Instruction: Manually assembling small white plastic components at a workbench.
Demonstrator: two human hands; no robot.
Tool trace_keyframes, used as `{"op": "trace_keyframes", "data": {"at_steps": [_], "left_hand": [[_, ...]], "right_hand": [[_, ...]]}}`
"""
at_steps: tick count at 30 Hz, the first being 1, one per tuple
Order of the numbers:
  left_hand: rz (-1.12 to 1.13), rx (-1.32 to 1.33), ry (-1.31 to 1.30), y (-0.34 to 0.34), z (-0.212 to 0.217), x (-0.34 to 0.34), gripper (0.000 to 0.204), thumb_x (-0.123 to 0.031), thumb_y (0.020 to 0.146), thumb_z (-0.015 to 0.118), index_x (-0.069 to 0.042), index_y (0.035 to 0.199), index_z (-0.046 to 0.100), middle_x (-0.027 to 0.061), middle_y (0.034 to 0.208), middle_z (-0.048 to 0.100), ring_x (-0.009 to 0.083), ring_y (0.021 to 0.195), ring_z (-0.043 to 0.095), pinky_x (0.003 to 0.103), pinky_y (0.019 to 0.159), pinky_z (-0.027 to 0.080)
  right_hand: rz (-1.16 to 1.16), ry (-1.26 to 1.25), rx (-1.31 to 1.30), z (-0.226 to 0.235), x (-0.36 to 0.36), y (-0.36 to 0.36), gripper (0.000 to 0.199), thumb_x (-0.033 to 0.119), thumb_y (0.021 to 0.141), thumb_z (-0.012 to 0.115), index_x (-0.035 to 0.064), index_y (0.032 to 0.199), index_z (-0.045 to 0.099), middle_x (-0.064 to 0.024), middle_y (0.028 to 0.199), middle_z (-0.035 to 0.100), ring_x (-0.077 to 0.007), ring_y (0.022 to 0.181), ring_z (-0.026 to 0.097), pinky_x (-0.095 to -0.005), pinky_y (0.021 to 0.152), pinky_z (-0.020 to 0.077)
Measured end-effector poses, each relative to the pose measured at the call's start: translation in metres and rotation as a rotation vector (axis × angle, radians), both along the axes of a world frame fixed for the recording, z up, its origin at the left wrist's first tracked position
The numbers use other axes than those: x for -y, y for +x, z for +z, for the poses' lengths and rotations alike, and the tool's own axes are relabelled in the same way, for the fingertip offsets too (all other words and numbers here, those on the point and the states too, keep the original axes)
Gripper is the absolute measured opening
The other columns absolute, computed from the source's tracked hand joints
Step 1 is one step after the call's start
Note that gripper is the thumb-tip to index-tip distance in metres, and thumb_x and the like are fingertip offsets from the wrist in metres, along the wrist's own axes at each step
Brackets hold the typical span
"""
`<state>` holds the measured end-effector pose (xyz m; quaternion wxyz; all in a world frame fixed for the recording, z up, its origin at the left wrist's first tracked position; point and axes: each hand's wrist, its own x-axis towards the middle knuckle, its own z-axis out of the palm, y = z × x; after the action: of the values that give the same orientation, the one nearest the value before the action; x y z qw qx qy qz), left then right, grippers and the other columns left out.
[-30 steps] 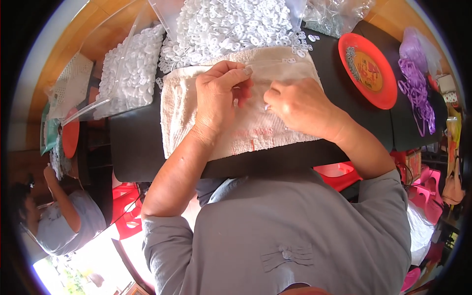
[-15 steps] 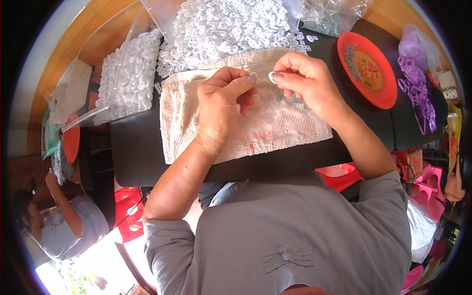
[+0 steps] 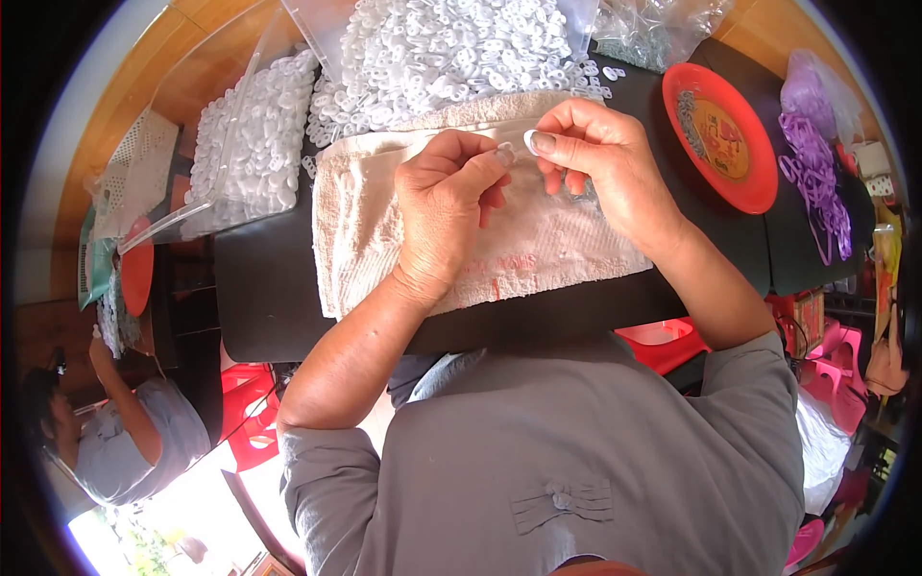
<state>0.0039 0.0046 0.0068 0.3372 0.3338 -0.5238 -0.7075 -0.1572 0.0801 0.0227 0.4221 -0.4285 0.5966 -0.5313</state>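
1. Both hands now sit lifted off the cream terry towel (image 3: pixel 384 240), where a second ago they pressed flat on its middle; the work has moved from the cloth up into the fingertips.
2. The right hand (image 3: pixel 610 163) pinches a small white plastic ring piece (image 3: pixel 528 141) between thumb and forefinger, the other fingers curled loosely beneath.
3. The left hand (image 3: pixel 447 206) has closed its thumb and forefinger tips just beside that piece; whether it holds a second part is too small to tell.
4. The piece hangs above the towel's far edge, near the heap of white plastic rings (image 3: pixel 451 53) behind it.
5. Judging by this, picking up is done and the fine fitting between the fingers is in hand.
6. A round red plastic plate (image 3: pixel 720 134) lies to the right on the black table (image 3: pixel 259 298), a pile of purple plastic rings (image 3: pixel 816 182) beyond it.
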Motion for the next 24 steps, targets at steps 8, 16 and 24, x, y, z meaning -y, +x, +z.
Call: {"op": "trace_keyframes", "data": {"at_steps": [8, 16, 24], "left_hand": [[0.016, -0.027, 0.009, 0.0002, -0.0018, -0.0013, 0.008, -0.006, 0.086, 0.064, 0.002, 0.088, 0.062, 0.0067, 0.07, 0.062, 0.0096, 0.053, 0.053, 0.022, 0.046, 0.039], [0.031, -0.022, -0.011, -0.0004, -0.0004, -0.0031, 0.008, -0.004, 0.086, 0.065, 0.003, 0.087, 0.063, 0.0068, 0.069, 0.062, 0.0092, 0.052, 0.053, 0.021, 0.045, 0.039], [0.047, -0.008, -0.031, 0.0002, -0.0015, -0.0031, 0.007, -0.004, 0.085, 0.065, 0.003, 0.086, 0.063, 0.0066, 0.068, 0.061, 0.0091, 0.052, 0.053, 0.021, 0.044, 0.038]], "right_hand": [[0.001, -0.001, 0.031, -0.0012, -0.0006, 0.0014, 0.015, 0.017, 0.091, 0.062, 0.0024, 0.089, 0.061, -0.0015, 0.074, 0.06, -0.0091, 0.062, 0.056, -0.021, 0.054, 0.0373], [0.007, -0.028, 0.053, -0.0022, 0.0, 0.0011, 0.014, 0.017, 0.091, 0.061, 0.0024, 0.09, 0.061, -0.0018, 0.075, 0.061, -0.0092, 0.063, 0.057, -0.0209, 0.055, 0.038], [0.044, -0.006, 0.097, -0.0016, 0.0007, -0.0025, 0.015, 0.017, 0.091, 0.062, 0.0024, 0.091, 0.062, -0.002, 0.074, 0.061, -0.0092, 0.063, 0.057, -0.0207, 0.055, 0.0383]]}}
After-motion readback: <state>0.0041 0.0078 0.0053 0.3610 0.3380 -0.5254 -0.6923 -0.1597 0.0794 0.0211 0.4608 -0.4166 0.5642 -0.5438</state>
